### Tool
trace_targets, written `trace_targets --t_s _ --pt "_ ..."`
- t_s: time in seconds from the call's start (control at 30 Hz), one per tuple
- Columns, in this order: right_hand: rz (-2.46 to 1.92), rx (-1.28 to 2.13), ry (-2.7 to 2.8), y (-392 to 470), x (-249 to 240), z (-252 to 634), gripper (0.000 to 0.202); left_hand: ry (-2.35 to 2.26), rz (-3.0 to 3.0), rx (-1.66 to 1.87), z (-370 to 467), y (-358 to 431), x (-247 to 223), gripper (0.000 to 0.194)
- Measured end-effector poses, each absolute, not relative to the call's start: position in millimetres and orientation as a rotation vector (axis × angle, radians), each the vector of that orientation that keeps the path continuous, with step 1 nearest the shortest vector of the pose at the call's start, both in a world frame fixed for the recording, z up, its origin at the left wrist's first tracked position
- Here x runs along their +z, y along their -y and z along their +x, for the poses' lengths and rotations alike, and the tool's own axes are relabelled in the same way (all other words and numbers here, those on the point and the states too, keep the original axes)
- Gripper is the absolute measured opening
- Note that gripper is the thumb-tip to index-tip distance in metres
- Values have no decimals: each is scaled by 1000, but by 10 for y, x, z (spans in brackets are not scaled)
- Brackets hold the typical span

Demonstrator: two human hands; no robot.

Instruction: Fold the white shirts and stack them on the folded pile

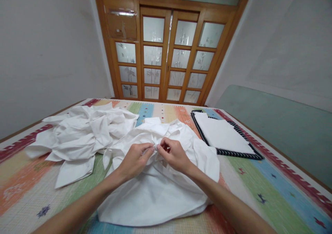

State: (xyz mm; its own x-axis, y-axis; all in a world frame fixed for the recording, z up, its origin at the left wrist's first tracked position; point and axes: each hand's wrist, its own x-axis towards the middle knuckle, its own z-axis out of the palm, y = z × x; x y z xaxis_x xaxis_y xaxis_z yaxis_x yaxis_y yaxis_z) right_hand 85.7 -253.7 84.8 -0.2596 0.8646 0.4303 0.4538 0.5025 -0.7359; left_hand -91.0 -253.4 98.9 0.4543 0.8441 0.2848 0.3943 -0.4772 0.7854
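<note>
The white shirt point(158, 189) lay rumpled near the middle of the striped bedspread point(272, 192); left hand point(135, 160) and right hand point(174, 154) both pinched its bunched fabric, fingertips almost touching. More white laundry point(83, 133) sat heaped to the left.

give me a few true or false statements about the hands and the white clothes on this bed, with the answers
1. Both hands pinch the same white shirt. True: left hand and right hand meet at its bunched middle.
2. A heap of white garments lies on the left hand's side. True.
3. The folded white cloth sits on a plain red board. False: it rests on a dark board with white dotted trim.
4. The bedcover is plain grey. False: it has coloured stripes.
5. The wooden door has glass panes. True.
</note>
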Motion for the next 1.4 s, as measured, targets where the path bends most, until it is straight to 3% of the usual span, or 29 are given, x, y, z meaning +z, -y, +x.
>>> trace_targets --t_s 0.17,0.3,0.47,0.67,0.87,1.4 --pt "-1053 280 1995 2528 780 866 19 -1027 2127 904 -906 2524 971 30" --pt "-1024 211 1980 2502 746 888 19 -1019 2181 902 -897 2532 973 31" --pt "-1024 341 1921 2481 780 903 19 -998 2181 905 -891 2553 979 32" --pt "-1002 806 1759 2462 764 903 24 -975 1931 926 -889 2543 995 32" --pt "-1011 737 1680 2537 724 825 27 -952 1662 976 -880 2488 981 32" --pt "-1006 850 1598 2617 775 746 22 -1032 1682 1040 -882 2466 953 30"
